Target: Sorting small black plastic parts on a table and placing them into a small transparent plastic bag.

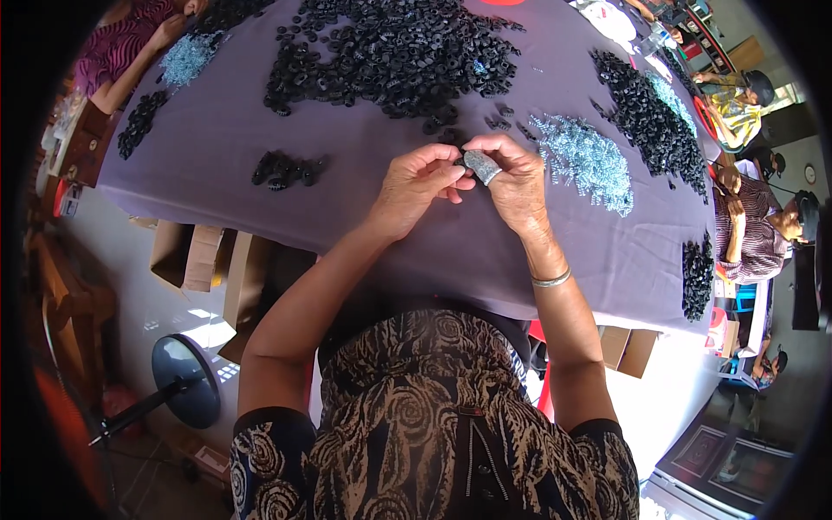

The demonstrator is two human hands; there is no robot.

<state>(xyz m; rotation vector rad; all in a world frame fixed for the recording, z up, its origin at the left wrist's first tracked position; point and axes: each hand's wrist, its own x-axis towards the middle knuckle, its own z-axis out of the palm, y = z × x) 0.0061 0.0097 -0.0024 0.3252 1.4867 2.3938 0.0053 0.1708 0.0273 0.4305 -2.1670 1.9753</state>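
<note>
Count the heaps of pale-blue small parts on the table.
3: a near heap just right of the right hand, an upper-left heap, and an upper-right heap beside black parts. Stray bits not counted; more may be hidden past the edge.

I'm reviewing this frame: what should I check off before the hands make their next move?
1. Small black piece pinched in the left hand: ok, at the fingertips.
2. Grey thumb cover worn on the right hand: ok.
3. Whether anything is fitted inside the piece: cannot tell, fingers hide it.
4. Pale blue coils close by: ok, heaped just beyond the right hand's outer side.
5. Large black heap separate from the small black cluster: ok, bare cloth between.
</note>
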